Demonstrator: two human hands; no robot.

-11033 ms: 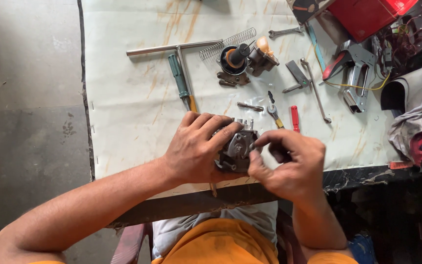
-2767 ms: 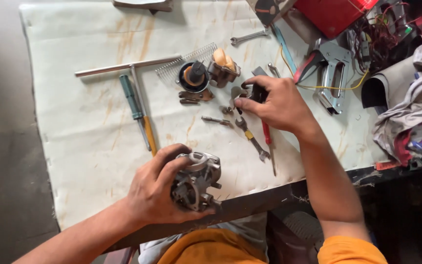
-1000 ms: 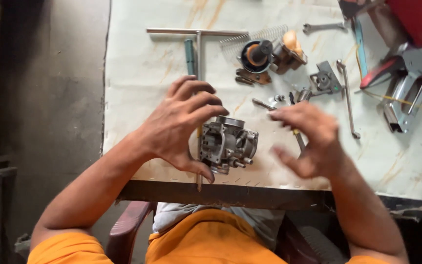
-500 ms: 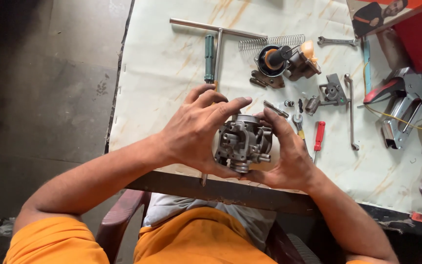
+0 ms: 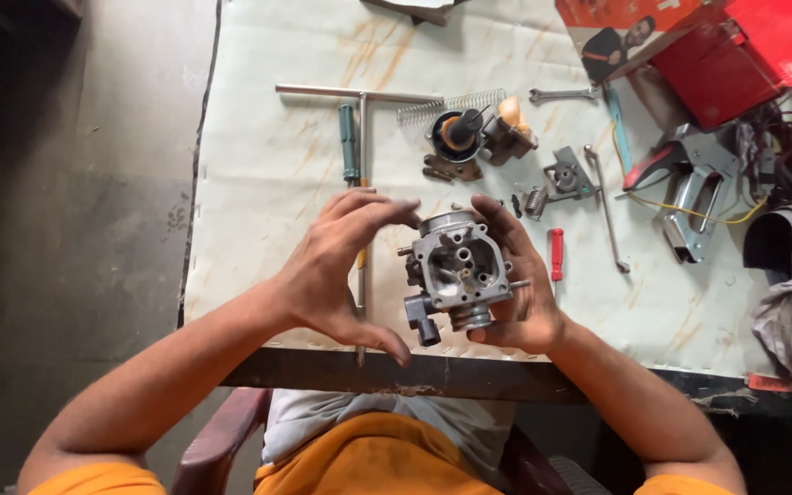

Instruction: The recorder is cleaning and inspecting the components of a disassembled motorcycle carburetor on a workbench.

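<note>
Two hands: both work over the near edge of the pale, rust-stained sheet-covered surface (image 5: 258, 183), seen from the head camera.
Right hand (image 5: 520, 284): fingers clamped on the grey cast-metal carburettor body (image 5: 456, 270), thumb at its lower edge, fingertips curled over its far rim.
Left hand (image 5: 336, 266): fingers apart and spread, hovering just beside the carburettor at its 9 o'clock; whether the fingertips touch it I cannot tell.
Carburettor position: held just above the surface near the front edge, open chamber with small brass jets facing up, black nozzle at its 7 o'clock.
At 12 o'clock of the carburettor: black round cup with orange centre (image 5: 456, 133), tan-tipped metal part (image 5: 511, 128) just beside it, coiled steel spring (image 5: 451, 104) behind them.
At 10 o'clock: long steel T-handle wrench (image 5: 360, 147), with a green-handled screwdriver (image 5: 348, 142) alongside its shaft.
At 3 o'clock: small red-handled tool (image 5: 555, 254), near the right hand.
At 2 o'clock: small grey metal bracket (image 5: 566, 174), thin steel rod (image 5: 605, 215), and further off a red box (image 5: 744, 55).
</note>
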